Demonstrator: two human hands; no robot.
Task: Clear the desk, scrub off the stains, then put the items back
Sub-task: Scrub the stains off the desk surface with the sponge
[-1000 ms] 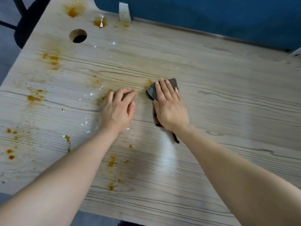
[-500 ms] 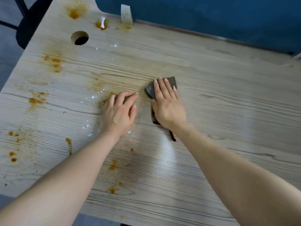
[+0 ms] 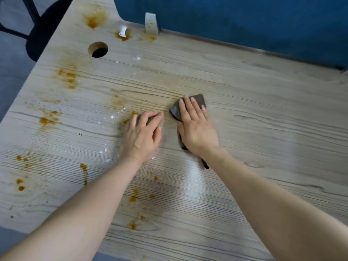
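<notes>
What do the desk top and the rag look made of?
Desk top: likely wood-grain laminate, pale and slightly glossy; printed-looking grain lines, soft light glare. Rag: dark grey cloth, matte, probably microfibre; lies limp and creased under the right hand.

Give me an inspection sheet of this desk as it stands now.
Surface: wood-grain desk, orange-brown stains over its left half, white specks near the middle.
Job's things: dark cloth flat on the desk.
Clutter: nothing seen.
Hands: right hand presses the cloth with straight fingers; left hand rests flat beside it.
Cables: nothing seen; round cable hole at far left.
Surroundings: blue partition behind, black chair at far left.
</notes>
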